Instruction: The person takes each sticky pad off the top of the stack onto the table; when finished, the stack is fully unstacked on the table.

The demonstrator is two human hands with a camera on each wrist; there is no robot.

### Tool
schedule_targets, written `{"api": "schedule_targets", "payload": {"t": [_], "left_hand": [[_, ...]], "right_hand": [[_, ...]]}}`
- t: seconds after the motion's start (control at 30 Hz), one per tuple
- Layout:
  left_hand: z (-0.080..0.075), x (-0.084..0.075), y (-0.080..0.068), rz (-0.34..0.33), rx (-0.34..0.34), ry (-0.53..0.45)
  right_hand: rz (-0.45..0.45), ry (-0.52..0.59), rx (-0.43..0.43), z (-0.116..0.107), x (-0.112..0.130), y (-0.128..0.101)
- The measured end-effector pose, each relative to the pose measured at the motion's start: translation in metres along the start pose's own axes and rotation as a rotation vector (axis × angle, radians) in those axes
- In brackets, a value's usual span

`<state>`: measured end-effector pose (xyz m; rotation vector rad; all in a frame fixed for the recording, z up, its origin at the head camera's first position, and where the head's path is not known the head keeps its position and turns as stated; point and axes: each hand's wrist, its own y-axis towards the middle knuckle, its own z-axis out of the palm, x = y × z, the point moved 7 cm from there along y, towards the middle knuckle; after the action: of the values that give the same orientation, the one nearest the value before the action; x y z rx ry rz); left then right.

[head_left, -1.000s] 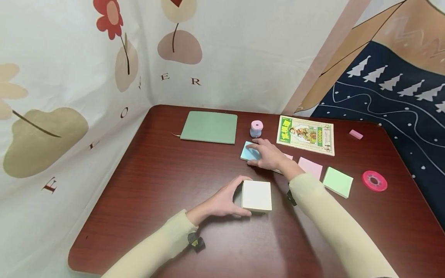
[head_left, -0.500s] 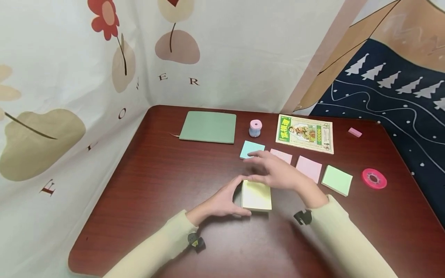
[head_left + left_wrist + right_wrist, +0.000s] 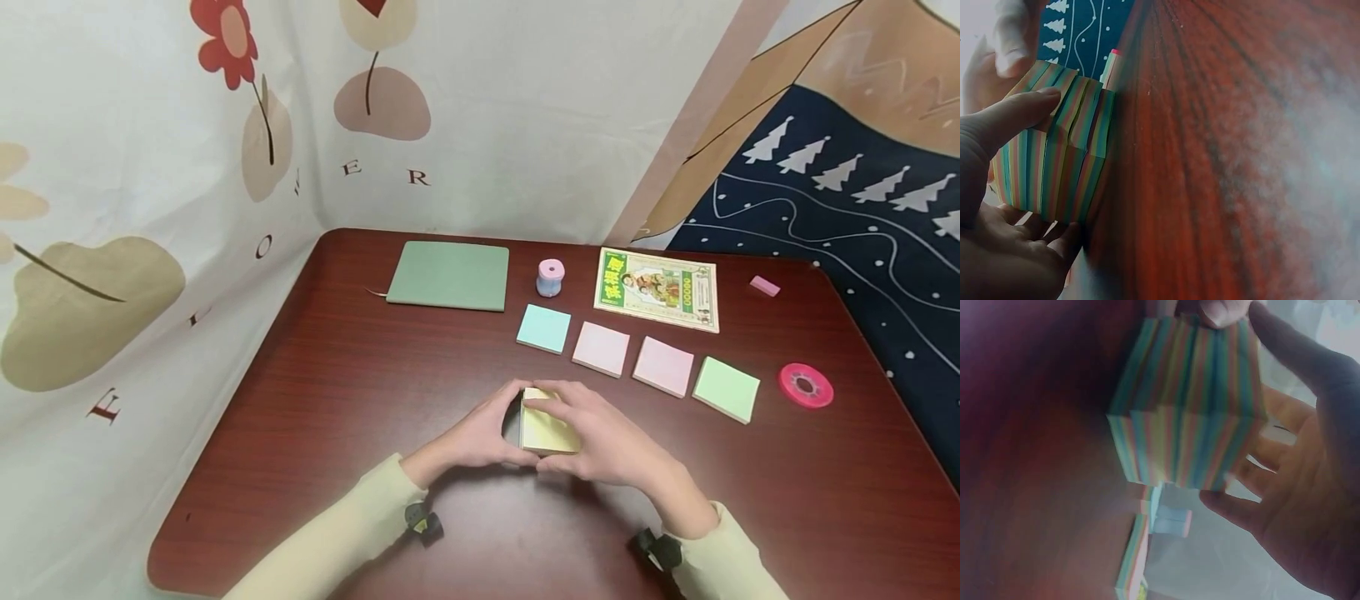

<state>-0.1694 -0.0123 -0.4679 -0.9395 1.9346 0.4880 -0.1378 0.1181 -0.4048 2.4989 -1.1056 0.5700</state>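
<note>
Both hands grip the note block between them.

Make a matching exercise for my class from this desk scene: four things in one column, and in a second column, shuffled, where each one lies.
Things:
1. green notebook
2. red tape roll
3. multicoloured note block
4. blue note pad

Places:
A. left end of the row of four small pads
B. between the left hand and the right hand, near the front of the table
C. far side of the table, left of the small pink and blue cylinder
D. right of the light green pad

Pairs: 1-C, 2-D, 3-B, 4-A
</note>
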Motion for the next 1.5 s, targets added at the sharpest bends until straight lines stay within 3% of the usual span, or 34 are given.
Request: {"api": "schedule_targets", "payload": {"t": [0.43, 0.63, 0.83, 1.1, 1.5], "left_hand": [[-0.001, 0.0, 0.001, 0.025, -0.003, 0.01], [-0.001, -0.001, 0.001, 0.036, -0.003, 0.0], [-0.001, 0.0, 0.001, 0.053, -0.012, -0.009], [-0.001, 0.0, 0.002, 0.068, -0.01, -0.012], [0.0, 0.0, 0.002, 0.06, -0.01, -0.017]], "right_hand": [[0.02, -0.038, -0.061, 0.0, -0.002, -0.002], [0.136, 0.002, -0.119, -0.018, -0.017, -0.021], [0.278, -0.022, -0.166, -0.032, -0.052, -0.056], [0.377, -0.094, -0.12, -0.027, -0.087, -0.084], [0.393, -0.126, -0.066, -0.027, -0.094, -0.084]]}}
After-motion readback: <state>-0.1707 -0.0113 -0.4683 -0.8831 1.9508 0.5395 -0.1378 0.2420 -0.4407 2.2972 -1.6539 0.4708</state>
